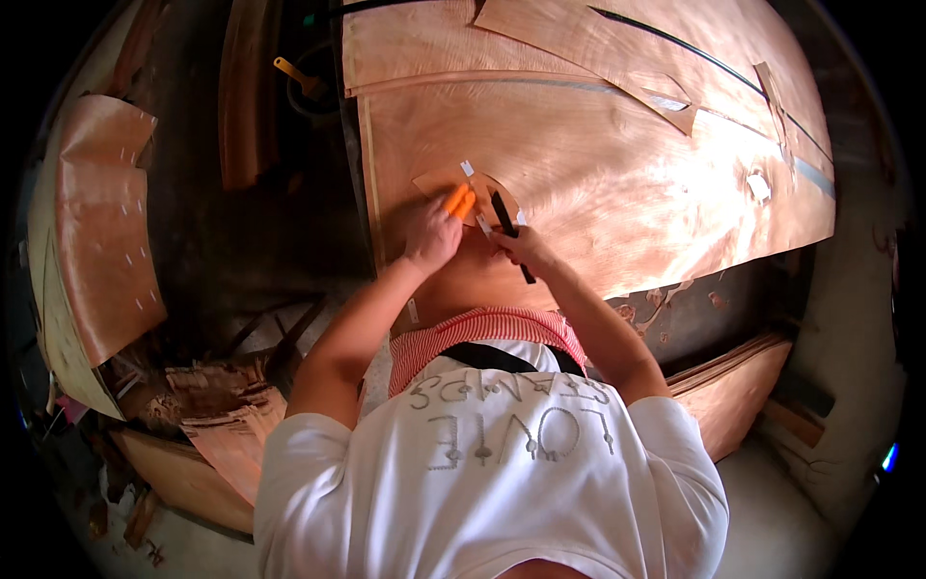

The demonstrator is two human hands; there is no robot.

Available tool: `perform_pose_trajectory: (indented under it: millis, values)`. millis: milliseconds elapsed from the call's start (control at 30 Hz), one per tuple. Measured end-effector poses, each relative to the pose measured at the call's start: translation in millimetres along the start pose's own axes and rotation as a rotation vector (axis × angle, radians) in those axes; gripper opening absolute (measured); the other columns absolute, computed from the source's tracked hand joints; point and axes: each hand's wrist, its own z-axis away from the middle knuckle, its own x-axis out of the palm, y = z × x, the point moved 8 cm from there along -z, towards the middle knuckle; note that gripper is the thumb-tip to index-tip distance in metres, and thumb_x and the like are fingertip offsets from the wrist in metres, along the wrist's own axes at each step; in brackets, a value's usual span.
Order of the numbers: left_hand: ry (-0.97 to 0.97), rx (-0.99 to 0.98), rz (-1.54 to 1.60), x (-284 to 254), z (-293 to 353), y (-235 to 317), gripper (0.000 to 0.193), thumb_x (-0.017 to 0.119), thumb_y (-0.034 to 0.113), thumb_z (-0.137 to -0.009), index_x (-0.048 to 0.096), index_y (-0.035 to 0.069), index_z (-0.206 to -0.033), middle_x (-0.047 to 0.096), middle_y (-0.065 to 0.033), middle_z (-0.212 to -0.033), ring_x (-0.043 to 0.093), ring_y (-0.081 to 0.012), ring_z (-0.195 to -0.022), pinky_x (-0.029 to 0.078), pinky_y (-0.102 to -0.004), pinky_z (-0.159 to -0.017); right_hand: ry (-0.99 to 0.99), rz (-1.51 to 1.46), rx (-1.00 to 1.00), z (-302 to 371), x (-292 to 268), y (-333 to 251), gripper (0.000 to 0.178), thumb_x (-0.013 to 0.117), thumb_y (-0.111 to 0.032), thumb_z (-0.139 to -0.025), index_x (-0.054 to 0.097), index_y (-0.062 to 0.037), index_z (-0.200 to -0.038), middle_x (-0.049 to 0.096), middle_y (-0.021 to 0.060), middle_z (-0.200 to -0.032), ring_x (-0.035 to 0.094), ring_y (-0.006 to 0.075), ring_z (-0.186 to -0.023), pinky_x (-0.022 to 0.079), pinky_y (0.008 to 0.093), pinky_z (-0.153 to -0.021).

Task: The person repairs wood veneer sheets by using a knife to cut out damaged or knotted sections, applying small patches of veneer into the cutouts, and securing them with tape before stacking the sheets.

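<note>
Unclenched left hand (436,234) resting on veneer (482,195), right hand (530,250) gripping tool (503,213).
Veneer's looking light, brittle; probably wanting flat pressure near edges.

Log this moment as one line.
left hand: orange-covered fingers on small wood piece | right hand: holds slim black tool | beyond left fingers: white strip | underneath: large wood sheet

The wide wood sheet (598,183) looks smooth, glossy at right; the black tool (503,214) looks matt, the orange finger covers (461,201) rubbery, the apron (434,340) cloth, the near-left scraps (236,431) rough wood.
</note>
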Motion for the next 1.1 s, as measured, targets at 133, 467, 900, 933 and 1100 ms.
perform_pose_trajectory:
  millis: [133,467,900,933,1100]
  values:
    - [-0.206,0.069,-0.04,11.6,28.6,38.2,0.041,0.055,0.022,-0.079,0.053,0.002,-0.115,0.041,-0.0123,-0.131,0.033,-0.0267,-0.125,0.024,-0.0411,-0.105,0.062,0.031,-0.007,2.9,11.8,7.8,0.026,0.061,-0.029,-0.082,0.064,-0.0042,-0.087,0.058,-0.0009,-0.062,0.044,0.0055,-0.048,0.035,0.0202,-0.042]
    - [-0.279,0.011,-0.114,18.6,34.0,40.9,0.058,0.059,0.033,-0.076,0.045,0.004,-0.125,0.038,-0.0104,-0.134,0.027,-0.0246,-0.129,0.019,-0.044,-0.106,-0.154,0.483,-0.144,5.9,-28.7,-28.1,0.021,0.059,-0.025,-0.081,0.06,-0.0042,-0.085,0.059,0.0028,-0.062,0.05,0.0092,-0.055,0.039,0.0254,-0.049]
    - [-0.018,-0.125,-0.07,-33.5,21.8,-29.4,0.043,0.057,0.026,-0.08,0.051,0.002,-0.116,0.043,-0.0114,-0.13,0.034,-0.0269,-0.125,0.024,-0.0441,-0.104,0.003,-0.026,-0.333,-38.1,45.4,-84.7,0.024,0.06,-0.02,-0.084,0.05,-0.0017,-0.096,0.058,0.0025,-0.071,0.054,0.0076,-0.063,0.043,0.0218,-0.055]
    - [-0.02,-0.129,-0.07,-32.1,23.1,-32.0,0.044,0.056,0.025,-0.08,0.051,0.001,-0.117,0.042,-0.0118,-0.13,0.034,-0.0271,-0.125,0.024,-0.044,-0.104,0.029,-0.052,-0.364,-45.6,50.9,-87.2,0.025,0.061,-0.02,-0.084,0.051,-0.0013,-0.097,0.058,0.0024,-0.071,0.054,0.0075,-0.063,0.043,0.0212,-0.055]
    - [0.166,-0.268,-0.048,-53.4,28.0,-58.7,0.045,0.053,0.022,-0.082,0.047,-0.001,-0.121,0.041,-0.0138,-0.131,0.036,-0.028,-0.124,0.025,-0.0441,-0.103,0.121,0.002,-0.385,-61.3,73.7,-104.7,0.02,0.06,-0.015,-0.083,0.051,-0.0005,-0.094,0.061,0.0056,-0.073,0.059,0.012,-0.066,0.047,0.0232,-0.059]
